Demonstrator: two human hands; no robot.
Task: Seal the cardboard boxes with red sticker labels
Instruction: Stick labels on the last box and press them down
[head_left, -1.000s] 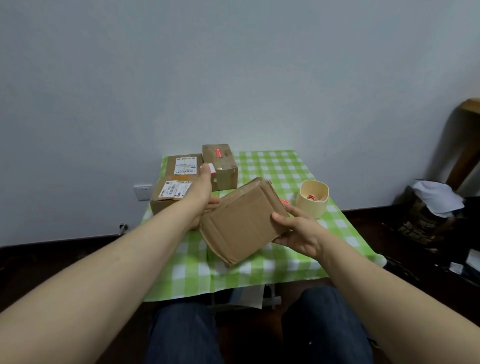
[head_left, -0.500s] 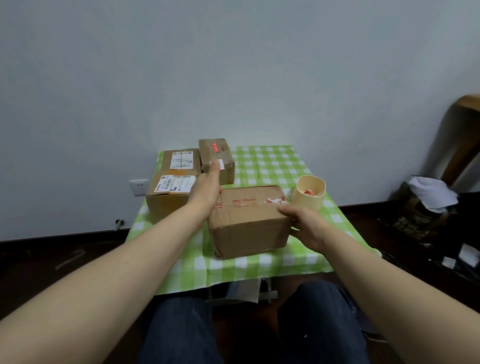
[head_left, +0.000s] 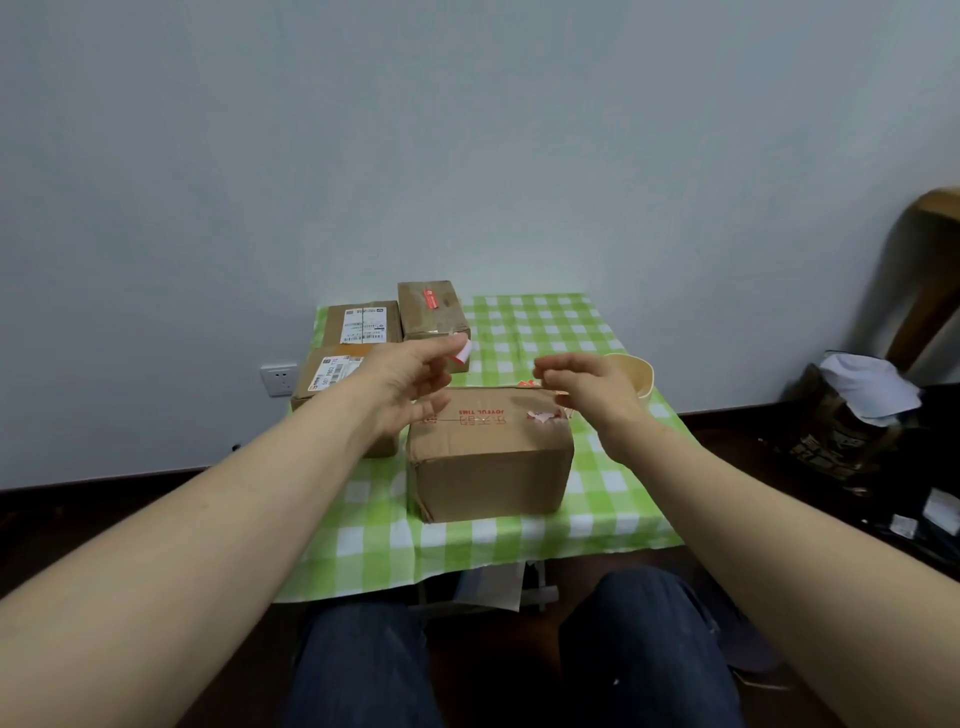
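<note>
A brown cardboard box (head_left: 488, 467) with red print and torn label scraps on its top seam stands on the green checked table (head_left: 519, 540). My left hand (head_left: 405, 384) hovers over its left end and pinches a red and white sticker label (head_left: 462, 353) between thumb and fingertips. Over the box's right end, my right hand (head_left: 592, 395) has its fingers curled, and a small red sticker piece (head_left: 527, 383) shows at its fingertips. At the back, another box (head_left: 434, 332) bears a red label (head_left: 431, 300).
Two boxes with white shipping labels (head_left: 361, 325) (head_left: 327, 376) sit at the table's left. A cream cup (head_left: 636, 376) stands behind my right hand. Bags and clutter (head_left: 852, 415) lie on the floor to the right. My knees are under the table's front edge.
The box was tilted in both hands, then set flat on the table. Both hands have let go of it and risen above its top; the left still holds the sticker label.
</note>
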